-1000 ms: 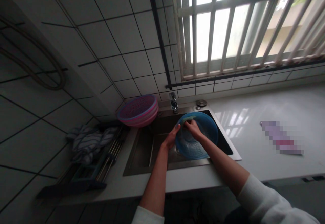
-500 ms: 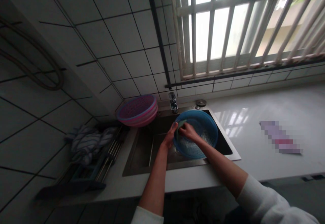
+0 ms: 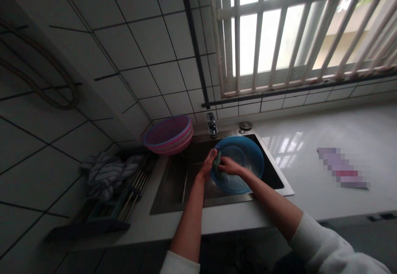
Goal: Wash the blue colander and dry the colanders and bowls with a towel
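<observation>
A round, translucent blue plastic basin (image 3: 252,162) stands tilted over the right side of the sink (image 3: 176,185). My left hand (image 3: 206,168) is closed on its left rim, thumb up on the edge. Pressed against the inside of that same rim is a soft, folded green cloth (image 3: 217,162). My right hand (image 3: 230,166) reaches into the basin and grips this cloth, its fingertips partly hidden.
A chrome faucet (image 3: 211,125) rises behind the sink, with a round metal drain cover (image 3: 245,126) beside it. Pink baskets (image 3: 170,139) are stacked at the back left. A striped cloth (image 3: 107,174) lies over a rack. A blurred purple item (image 3: 341,168) rests on the right counter.
My right hand has moved slightly down and left along the basin's inner rim with the green cloth. The basin has shifted a little left; my left hand stays on the rim.
</observation>
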A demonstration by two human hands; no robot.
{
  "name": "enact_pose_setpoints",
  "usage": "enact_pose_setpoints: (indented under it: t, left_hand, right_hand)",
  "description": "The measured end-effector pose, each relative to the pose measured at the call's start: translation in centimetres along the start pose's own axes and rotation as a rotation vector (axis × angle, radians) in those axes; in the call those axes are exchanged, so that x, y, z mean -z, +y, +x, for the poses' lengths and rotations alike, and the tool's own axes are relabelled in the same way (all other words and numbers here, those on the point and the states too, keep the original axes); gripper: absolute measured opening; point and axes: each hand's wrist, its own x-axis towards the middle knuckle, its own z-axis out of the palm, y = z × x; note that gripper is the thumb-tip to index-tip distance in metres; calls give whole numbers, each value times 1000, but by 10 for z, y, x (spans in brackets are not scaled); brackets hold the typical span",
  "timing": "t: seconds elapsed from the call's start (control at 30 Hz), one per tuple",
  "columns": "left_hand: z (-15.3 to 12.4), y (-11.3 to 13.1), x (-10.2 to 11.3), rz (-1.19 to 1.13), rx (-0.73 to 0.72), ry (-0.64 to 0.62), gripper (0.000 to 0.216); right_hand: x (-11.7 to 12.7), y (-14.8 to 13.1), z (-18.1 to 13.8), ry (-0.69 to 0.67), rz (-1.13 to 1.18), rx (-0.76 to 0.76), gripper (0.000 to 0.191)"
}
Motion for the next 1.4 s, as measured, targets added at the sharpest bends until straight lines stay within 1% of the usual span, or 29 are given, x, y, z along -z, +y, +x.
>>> enact_pose_setpoints:
  t: [0.1,0.17,0.2,0.23,0.33,0.37,0.4,0.43,0.47,0.53,0.6,0.63,0.67,0.7,0.73,0.83,0.87,0.9,0.93,0.97,1.03,1.1,1.13,1.17,1.2,1.23,1.3,1.37,1.4]
  left_hand:
    - [0,-1,-3,-61,93,-66,79]
    - [0,-2,-4,-67,141,-92,82]
    - [1,-3,-3,-58,160,-88,83]
    - [1,-3,-2,-43,177,-77,85]
    - [2,-3,3,3,195,-22,88]
    - [2,-3,4,18,188,-2,89]
    - [2,-3,4,30,183,14,89]
    - [3,-3,4,38,185,24,90]
    - [3,-3,3,39,193,26,89]
    - [3,-4,0,26,205,6,84]
    - [3,-6,-4,7,159,-1,74]
    - [4,-6,-5,4,118,9,68]
    - [4,-6,-6,6,76,24,64]
    - [4,-6,-6,13,47,38,62]
    - [4,-6,-5,24,41,48,61]
    - [2,-3,-1,56,127,46,69]
    - [2,-3,0,52,152,40,72]
    - [2,-2,1,37,156,32,72]
    - [2,-2,2,13,140,21,70]
    - [2,-3,1,-16,112,8,66]
    - [3,-5,-1,-64,74,-27,62]
    - [5,-8,-3,-83,91,-63,64]
    - [5,-10,-4,-85,108,-74,66]
    - [6,-11,-4,-83,117,-78,67]
    - [7,-12,-3,-79,111,-73,67]
    - [7,-12,-2,-70,96,-58,66]
    - [7,-12,2,-29,82,-12,64]
    - [6,-10,6,30,122,25,67]
    - [6,-9,7,47,144,34,69]
  right_hand:
    - [9,-8,8,295,278,17,22]
    - [12,-10,10,395,402,-4,28]
    - [11,-10,9,381,419,-15,27]
    - [9,-8,8,320,412,-25,24]
    - [-5,0,2,-28,348,-68,12]
    - [-9,2,1,-120,340,-78,9]
    - [-12,3,0,-158,344,-81,8]
    - [-12,2,0,-134,359,-78,9]
    - [-10,-1,0,-58,383,-73,10]
    - [-1,-9,3,175,469,-78,14]
    - [11,-17,5,393,567,-113,21]
    - [15,-19,5,455,597,-132,24]
    - [17,-21,5,476,608,-151,26]
    - [17,-21,4,447,599,-166,26]
    - [14,-20,2,369,577,-174,24]
    - [0,-15,-3,10,459,-161,15]
    - [-4,-14,-4,-60,426,-152,13]
    - [-5,-13,-4,-71,405,-145,13]
    - [-5,-13,-3,-20,399,-142,13]
    - [-2,-13,-1,73,407,-144,13]
    - [10,-13,3,312,464,-161,16]
    - [24,-14,8,525,537,-195,18]
    - [29,-14,9,592,567,-210,19]
    - [31,-14,9,625,583,-220,19]
    - [31,-14,9,617,583,-220,19]
    - [27,-13,7,559,568,-213,18]
    - [13,-13,3,323,514,-193,16]
    - [-3,-12,-1,40,454,-191,14]
    - [-9,-11,-2,-66,425,-194,13]
